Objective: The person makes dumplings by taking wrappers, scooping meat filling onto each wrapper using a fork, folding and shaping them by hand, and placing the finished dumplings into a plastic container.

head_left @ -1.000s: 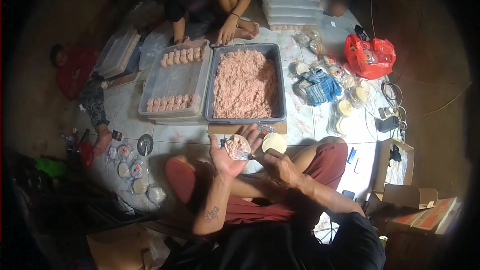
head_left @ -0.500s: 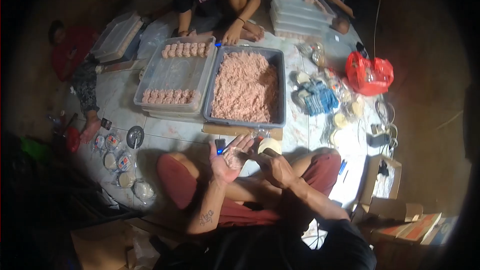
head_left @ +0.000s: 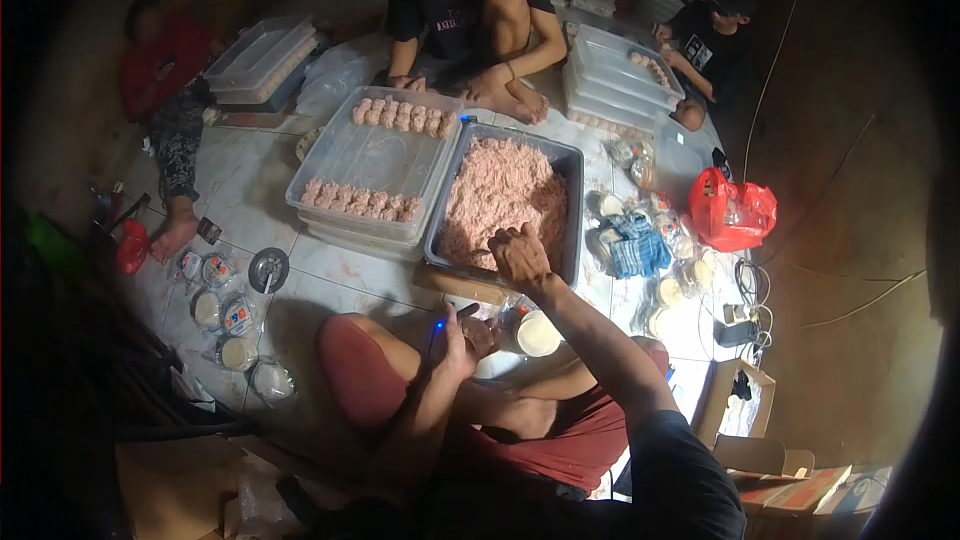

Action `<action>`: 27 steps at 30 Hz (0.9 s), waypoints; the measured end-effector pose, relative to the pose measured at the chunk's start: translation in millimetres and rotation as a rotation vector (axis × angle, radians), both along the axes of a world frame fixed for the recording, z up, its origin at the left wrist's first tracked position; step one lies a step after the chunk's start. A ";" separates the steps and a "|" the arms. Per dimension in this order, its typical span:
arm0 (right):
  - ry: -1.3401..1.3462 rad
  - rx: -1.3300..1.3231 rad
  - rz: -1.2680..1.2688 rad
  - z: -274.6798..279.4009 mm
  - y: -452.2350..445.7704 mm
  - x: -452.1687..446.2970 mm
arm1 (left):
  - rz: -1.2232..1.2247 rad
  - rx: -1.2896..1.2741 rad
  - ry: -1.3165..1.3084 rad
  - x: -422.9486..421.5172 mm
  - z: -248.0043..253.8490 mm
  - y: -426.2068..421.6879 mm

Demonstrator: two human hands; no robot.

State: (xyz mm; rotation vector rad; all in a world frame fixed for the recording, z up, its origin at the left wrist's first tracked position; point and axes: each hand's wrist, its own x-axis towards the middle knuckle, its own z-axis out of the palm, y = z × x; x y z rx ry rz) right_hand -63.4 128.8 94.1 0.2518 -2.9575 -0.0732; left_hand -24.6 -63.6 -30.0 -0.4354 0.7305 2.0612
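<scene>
My right hand [head_left: 522, 256] reaches over the front part of a grey tub [head_left: 577, 230] of pink minced filling [head_left: 500, 185]. Its fingers are wrapped round a dark utensil, whose end is at the filling. Low in front of my lap, my left hand [head_left: 466, 342] is cupped in shadow; what lies in its palm is hard to see. A stack of round pale wrappers [head_left: 538, 333] lies just right of my left hand. Left of the tub, a clear plastic tray [head_left: 375, 162] holds two rows of pink filled pieces [head_left: 360, 200], one at the far edge and one at the near edge.
A person [head_left: 480, 20] squats behind the tray; others sit at far left and far right. Stacked trays [head_left: 620, 80], a red bag [head_left: 732, 210], a blue cloth [head_left: 637, 245] and wrapper packs stand right. More packs [head_left: 238, 315] and a round dark dish [head_left: 268, 270] lie left.
My right hand has moved from beside my left palm up and forward to the tub. My left hand has turned and its fingers have curled in. The view has shifted.
</scene>
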 end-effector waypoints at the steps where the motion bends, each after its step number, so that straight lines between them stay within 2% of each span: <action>1: 0.048 -0.041 0.086 4.1 -1.6 -4.0 | 0.006 0.005 0.006 -1.7 -3.0 -0.7; 2: 0.053 -0.038 0.090 10.2 2.8 -6.5 | -0.017 0.079 -0.005 -3.0 -6.2 -1.8; 3: -0.135 0.029 0.020 17.8 11.7 -6.7 | -0.017 0.028 -0.031 -0.1 -9.7 0.6; 4: -0.323 0.097 -0.054 29.4 17.4 -3.3 | -0.017 -0.022 -0.058 2.7 20.6 1.9; 5: -0.321 0.100 -0.056 33.6 23.3 3.0 | -0.019 -0.018 -0.055 1.7 14.7 2.9; 7: -0.030 -0.653 -0.045 40.0 32.8 20.4 | -0.004 0.120 0.071 -1.0 4.4 4.5; 9: 0.016 -0.657 -0.058 51.4 32.4 41.5 | 0.012 0.209 0.032 1.7 33.0 1.8; 11: -0.020 -0.847 -0.162 79.4 15.3 68.2 | 0.028 0.287 -0.006 -0.1 52.2 -0.3; 12: 0.024 -0.877 -0.182 79.4 6.9 81.0 | 0.125 0.434 -0.051 -1.7 54.8 -0.9; 13: -0.040 -0.967 -0.249 87.5 -5.7 95.0 | 0.186 0.534 -0.044 -1.3 68.9 -2.9; 14: 0.027 -0.941 -0.222 77.4 -16.2 105.1 | 0.242 0.641 -0.040 -1.0 82.3 -4.9; 15: 0.095 -0.914 -0.197 63.9 -27.6 117.1 | 0.242 0.630 -0.040 0.6 95.0 -2.9; 17: 0.102 -0.784 -0.144 -23.9 -40.1 137.8 | 0.287 0.585 0.067 4.7 106.9 3.6; 18: 0.163 -0.883 -0.093 -2.3 -59.7 143.5 | 0.300 0.506 0.112 3.6 100.3 6.0; 19: 0.129 -0.806 -0.125 16.2 -68.3 151.2 | 0.295 0.496 0.111 1.8 91.7 6.9; 21: -0.013 -0.881 -0.280 46.2 -72.1 155.3 | 0.377 0.335 0.150 -1.1 79.2 5.6; 23: 0.010 -0.951 -0.270 31.7 -82.6 157.5 | 0.335 0.242 0.204 2.6 97.2 1.4; 25: 0.070 -1.019 -0.224 3.3 -85.4 161.2 | 0.235 0.261 0.101 3.9 110.4 2.7; 27: -0.183 -0.981 -0.277 48.2 -69.2 167.4 | 0.217 0.272 0.131 -6.3 103.5 -5.4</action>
